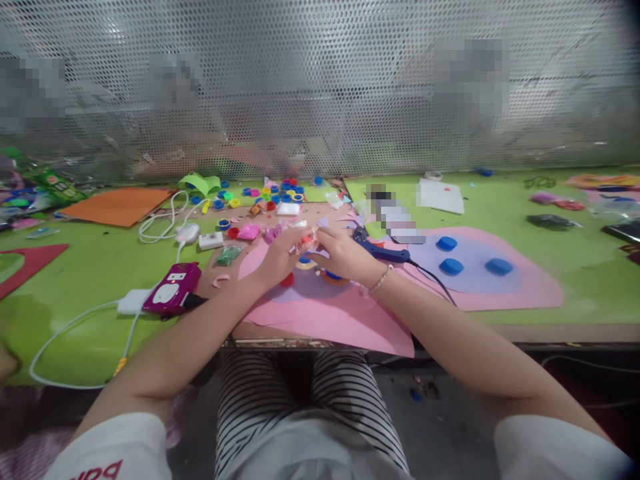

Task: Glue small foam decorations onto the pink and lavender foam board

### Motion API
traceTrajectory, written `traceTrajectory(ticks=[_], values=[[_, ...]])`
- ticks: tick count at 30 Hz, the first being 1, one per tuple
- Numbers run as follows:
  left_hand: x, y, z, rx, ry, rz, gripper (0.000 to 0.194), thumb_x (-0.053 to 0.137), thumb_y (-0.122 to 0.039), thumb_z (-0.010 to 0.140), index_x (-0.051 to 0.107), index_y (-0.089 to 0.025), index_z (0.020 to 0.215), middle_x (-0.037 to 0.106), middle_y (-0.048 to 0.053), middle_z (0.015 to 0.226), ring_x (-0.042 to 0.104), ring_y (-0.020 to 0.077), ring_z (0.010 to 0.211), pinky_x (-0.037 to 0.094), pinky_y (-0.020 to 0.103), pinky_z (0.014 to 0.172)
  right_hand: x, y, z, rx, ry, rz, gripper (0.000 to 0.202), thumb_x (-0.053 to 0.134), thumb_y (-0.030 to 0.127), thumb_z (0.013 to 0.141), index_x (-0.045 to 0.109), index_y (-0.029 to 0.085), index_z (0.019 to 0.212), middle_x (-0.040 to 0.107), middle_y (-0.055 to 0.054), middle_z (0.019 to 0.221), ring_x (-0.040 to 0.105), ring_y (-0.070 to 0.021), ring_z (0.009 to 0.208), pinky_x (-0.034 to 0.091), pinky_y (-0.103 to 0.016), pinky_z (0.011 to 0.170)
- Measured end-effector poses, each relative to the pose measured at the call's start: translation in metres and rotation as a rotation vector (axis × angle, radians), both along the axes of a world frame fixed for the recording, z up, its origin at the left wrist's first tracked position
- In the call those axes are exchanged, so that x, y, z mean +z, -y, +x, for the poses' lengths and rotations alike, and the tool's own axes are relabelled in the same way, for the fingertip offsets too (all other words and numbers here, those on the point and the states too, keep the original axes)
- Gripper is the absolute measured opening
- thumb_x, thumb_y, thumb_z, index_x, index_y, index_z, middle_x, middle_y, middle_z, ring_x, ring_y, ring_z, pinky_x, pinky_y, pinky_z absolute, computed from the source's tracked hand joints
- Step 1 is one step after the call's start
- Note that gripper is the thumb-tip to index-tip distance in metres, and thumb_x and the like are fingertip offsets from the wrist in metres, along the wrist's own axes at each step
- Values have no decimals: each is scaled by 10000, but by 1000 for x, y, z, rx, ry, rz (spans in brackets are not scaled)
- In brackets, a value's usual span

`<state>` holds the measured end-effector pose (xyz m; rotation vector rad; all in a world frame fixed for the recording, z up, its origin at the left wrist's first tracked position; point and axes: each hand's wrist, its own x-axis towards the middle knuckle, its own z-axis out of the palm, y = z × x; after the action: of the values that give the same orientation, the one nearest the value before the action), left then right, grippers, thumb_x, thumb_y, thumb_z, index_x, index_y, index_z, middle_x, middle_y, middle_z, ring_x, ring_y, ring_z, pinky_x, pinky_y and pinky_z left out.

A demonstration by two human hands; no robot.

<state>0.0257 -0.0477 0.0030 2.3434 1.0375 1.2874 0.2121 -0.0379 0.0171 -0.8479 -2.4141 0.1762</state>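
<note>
My left hand [281, 259] and my right hand [345, 255] meet above a pink and lilac sheet [325, 313] at the table's front edge. Pinched between their fingertips is a small red piece in clear wrap [306, 241]; its exact kind is too small to tell. Just below the fingers, a blue cap [305, 259] sits on the sheet. A red cap [287, 279] lies under my left wrist, and another blue cap [333, 275] is partly covered by my right hand. Right of that hand rests a dark blue glue gun [385, 252] with a black cord.
Another pink and lilac sheet [530, 287] with blue caps lies at the right. Many coloured caps [275, 193] are scattered at the back, before a perforated metal screen [320, 87]. A purple power socket [175, 290] with white cables and orange sheets [117, 205] occupy the left.
</note>
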Motion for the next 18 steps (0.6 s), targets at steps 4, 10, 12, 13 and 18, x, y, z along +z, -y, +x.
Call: traceTrajectory(ticks=[4,10,12,13,18], values=[[-2,-1,-5,104,-40,19,334,469,-359,889,653,-132,1052,704,112,1029,651,195,935,499,318,839,5,4,7,-17,-137,60,265,497,324,870,465,150,1067,539,-94,963,511,-172,775,438,-337,752],[-4,-1,-2,26,-113,-16,301,430,-297,901,672,-151,1006,711,79,887,647,172,799,494,286,733,11,7,2,57,-203,99,158,423,239,918,549,148,946,523,-71,905,483,-135,717,429,-293,703],[-4,-2,-1,47,-114,-16,281,443,-280,892,678,-151,975,708,76,860,641,174,784,489,288,720,9,6,0,53,-214,79,161,452,226,906,587,141,929,526,-61,882,472,-117,671,427,-279,679],[-4,-2,-1,61,-115,-20,266,454,-274,885,682,-153,951,707,71,845,638,173,773,488,288,713,8,5,-1,46,-213,64,161,473,229,897,604,140,922,528,-54,866,466,-109,649,425,-273,667],[1,-1,-2,85,-148,-49,249,473,-280,871,689,-168,818,697,42,752,623,162,713,490,287,689,6,4,-4,-15,-226,27,182,541,263,868,658,125,879,528,-31,771,453,-97,612,410,-257,637]])
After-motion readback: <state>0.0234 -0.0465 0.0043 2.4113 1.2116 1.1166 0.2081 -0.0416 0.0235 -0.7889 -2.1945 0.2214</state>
